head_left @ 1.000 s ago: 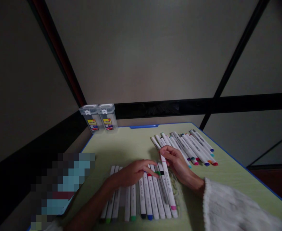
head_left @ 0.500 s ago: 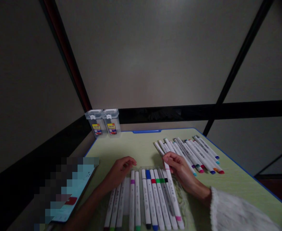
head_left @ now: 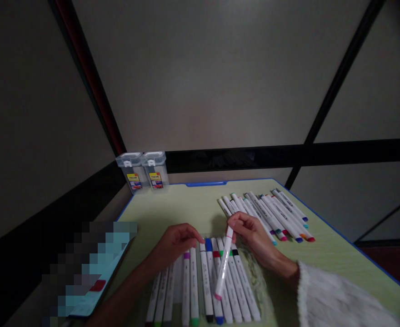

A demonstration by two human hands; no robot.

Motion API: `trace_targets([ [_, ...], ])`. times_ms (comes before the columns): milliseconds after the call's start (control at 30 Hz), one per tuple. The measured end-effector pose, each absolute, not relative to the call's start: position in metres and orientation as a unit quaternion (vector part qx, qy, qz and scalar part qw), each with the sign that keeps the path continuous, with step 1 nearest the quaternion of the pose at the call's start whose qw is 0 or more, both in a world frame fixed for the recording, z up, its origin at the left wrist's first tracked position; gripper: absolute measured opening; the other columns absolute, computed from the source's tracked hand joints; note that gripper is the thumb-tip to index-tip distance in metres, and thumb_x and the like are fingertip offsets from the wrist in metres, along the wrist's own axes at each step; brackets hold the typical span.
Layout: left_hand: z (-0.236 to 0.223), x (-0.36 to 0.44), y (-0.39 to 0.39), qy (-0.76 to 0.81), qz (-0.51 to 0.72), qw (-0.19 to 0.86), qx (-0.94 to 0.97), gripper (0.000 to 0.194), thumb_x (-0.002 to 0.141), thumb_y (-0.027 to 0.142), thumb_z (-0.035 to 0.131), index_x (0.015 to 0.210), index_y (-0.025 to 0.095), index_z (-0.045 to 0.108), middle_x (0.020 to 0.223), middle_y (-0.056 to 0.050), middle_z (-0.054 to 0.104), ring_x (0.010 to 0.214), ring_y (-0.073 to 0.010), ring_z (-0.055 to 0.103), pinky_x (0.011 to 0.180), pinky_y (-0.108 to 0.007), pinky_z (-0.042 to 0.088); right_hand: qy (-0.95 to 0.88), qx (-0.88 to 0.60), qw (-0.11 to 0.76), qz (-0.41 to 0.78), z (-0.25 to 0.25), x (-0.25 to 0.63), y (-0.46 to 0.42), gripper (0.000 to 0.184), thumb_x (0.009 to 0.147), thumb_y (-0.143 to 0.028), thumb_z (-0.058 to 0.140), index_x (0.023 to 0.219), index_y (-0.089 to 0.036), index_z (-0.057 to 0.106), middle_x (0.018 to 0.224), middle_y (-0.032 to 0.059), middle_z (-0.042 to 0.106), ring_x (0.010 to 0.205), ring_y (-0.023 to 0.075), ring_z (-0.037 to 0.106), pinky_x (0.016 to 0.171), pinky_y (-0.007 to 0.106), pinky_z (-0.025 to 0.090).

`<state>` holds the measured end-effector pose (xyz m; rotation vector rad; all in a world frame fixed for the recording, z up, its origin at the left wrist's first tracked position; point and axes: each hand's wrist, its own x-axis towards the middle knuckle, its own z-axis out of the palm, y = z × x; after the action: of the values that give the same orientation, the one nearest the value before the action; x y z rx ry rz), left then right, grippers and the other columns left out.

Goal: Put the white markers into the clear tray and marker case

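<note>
Right hand: the right hand [head_left: 252,232] was above the right part of the row, its fingers pinching a pink-tipped marker [head_left: 224,268] close to its upper end.
Pink-tipped marker: it slanted down and to the left in front of the row, pink end lowest, hiding parts of the markers behind it; whether it touched them could not be told.
Left hand: the left hand [head_left: 177,240] reached in over the row, fingers bent and drawn near one another, the foremost tip at the top end of a black-ended marker [head_left: 206,281]; whether it pressed on it could not be told.
Marker row: white markers [head_left: 194,286] lay side by side in a clear plastic tray [head_left: 258,274], with a gap left of the purple-banded marker [head_left: 186,288].
Loose markers: a spread of loose markers [head_left: 275,212] lay aslant beyond the right hand, several overlapping.
Table: the pale green table [head_left: 182,206] had a blue edge.
Far left corner: two clear lidded boxes [head_left: 156,168] with yellow labels stood side by side.
Left edge: a flat pale-blue object [head_left: 84,302] lay there, mostly pixelated.
Right sleeve: a fluffy, light sleeve [head_left: 336,295] ended at the wrist.
</note>
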<state>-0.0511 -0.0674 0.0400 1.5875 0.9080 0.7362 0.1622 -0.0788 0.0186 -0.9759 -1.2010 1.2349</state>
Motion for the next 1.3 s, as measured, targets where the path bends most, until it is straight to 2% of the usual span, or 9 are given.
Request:
trace_targets([
  [100,0.038,-0.046,-0.071,0.386,0.292,0.563,0.670,0.014,0.067,0.023,0.058,0.074,0.011,0.062,0.063,-0.001,0.059,0.053,-0.0083,0.045,0.050,-0.020,0.032,-0.526,-0.408,0.537,0.518,0.023,0.160,-0.081,0.027,0.070,-0.043,0.064,0.067,-0.017,0.056,0.047,-0.0020,0.059,0.044,0.0109,0.051,0.049,0.024,0.035],
  [233,0.035,-0.040,-0.077,0.368,0.299,0.584,0.660,0.011,0.065,0.021,0.060,0.070,0.012,0.059,0.073,-0.005,0.063,0.064,-0.0119,0.053,0.060,-0.023,0.037,-0.541,-0.388,0.522,0.533,0.025,0.158,-0.083,0.028,0.071,-0.044,0.064,0.068,-0.017,0.057,0.051,-0.0008,0.061,0.047,0.0114,0.055,0.052,0.024,0.039],
  [433,0.031,-0.036,-0.081,0.390,0.280,0.594,0.645,0.013,0.061,0.020,0.063,0.064,0.012,0.053,0.059,0.002,0.053,0.054,-0.0079,0.047,0.052,-0.020,0.032,-0.547,-0.364,0.497,0.566,0.025,0.155,-0.086,0.027,0.069,-0.042,0.066,0.070,-0.017,0.057,0.058,-0.0002,0.065,0.051,0.0123,0.059,0.054,0.025,0.044],
  [700,0.030,-0.035,-0.083,0.372,0.282,0.613,0.638,0.023,0.059,0.021,0.066,0.068,0.015,0.046,0.062,0.004,0.052,0.057,-0.0077,0.049,0.055,-0.020,0.036,-0.554,-0.309,0.453,0.627,0.024,0.150,-0.091,0.020,0.068,-0.033,0.068,0.077,-0.017,0.061,0.067,0.0003,0.067,0.061,0.0123,0.063,0.060,0.026,0.047],
  [800,0.032,-0.040,-0.080,0.348,0.279,0.629,0.637,0.029,0.059,0.021,0.067,0.076,0.016,0.045,0.063,0.005,0.053,0.057,-0.0068,0.049,0.054,-0.019,0.035,-0.566,-0.303,0.456,0.616,0.024,0.149,-0.092,0.020,0.068,-0.031,0.069,0.081,-0.017,0.063,0.072,0.0009,0.067,0.066,0.0123,0.063,0.064,0.027,0.048],
  [867,0.036,-0.047,-0.076,0.344,0.273,0.631,0.640,0.038,0.060,0.020,0.067,0.090,0.017,0.044,0.063,0.006,0.053,0.055,-0.0063,0.049,0.050,-0.017,0.032,-0.567,-0.310,0.461,0.608,0.024,0.149,-0.093,0.019,0.068,-0.031,0.068,0.082,-0.018,0.063,0.074,0.0012,0.067,0.068,0.0121,0.062,0.066,0.027,0.047],
  [1033,0.044,-0.067,-0.062,0.388,0.263,0.608,0.641,0.065,0.063,0.023,0.063,0.119,0.022,0.030,0.064,0.007,0.055,0.045,-0.0051,0.045,0.043,-0.016,0.029,-0.551,-0.345,0.477,0.591,0.021,0.151,-0.092,0.015,0.068,-0.031,0.068,0.078,-0.021,0.063,0.068,-0.0009,0.064,0.062,0.0118,0.059,0.061,0.027,0.046],
  [1100,0.045,-0.072,-0.058,0.399,0.273,0.599,0.638,0.063,0.063,0.024,0.063,0.118,0.021,0.031,0.061,0.007,0.054,0.044,-0.0053,0.045,0.042,-0.016,0.029,-0.546,-0.356,0.481,0.586,0.020,0.151,-0.091,0.015,0.068,-0.031,0.069,0.076,-0.020,0.063,0.064,-0.0016,0.063,0.059,0.0111,0.057,0.058,0.025,0.044],
  [1300,0.042,-0.075,-0.056,0.406,0.253,0.601,0.640,0.037,0.066,0.026,0.059,0.098,0.018,0.041,0.054,0.007,0.052,0.043,-0.0065,0.046,0.043,-0.016,0.031,-0.554,-0.382,0.478,0.564,0.021,0.152,-0.093,0.018,0.066,-0.033,0.069,0.072,-0.018,0.062,0.057,-0.0028,0.058,0.054,0.0104,0.052,0.052,0.023,0.040],
])
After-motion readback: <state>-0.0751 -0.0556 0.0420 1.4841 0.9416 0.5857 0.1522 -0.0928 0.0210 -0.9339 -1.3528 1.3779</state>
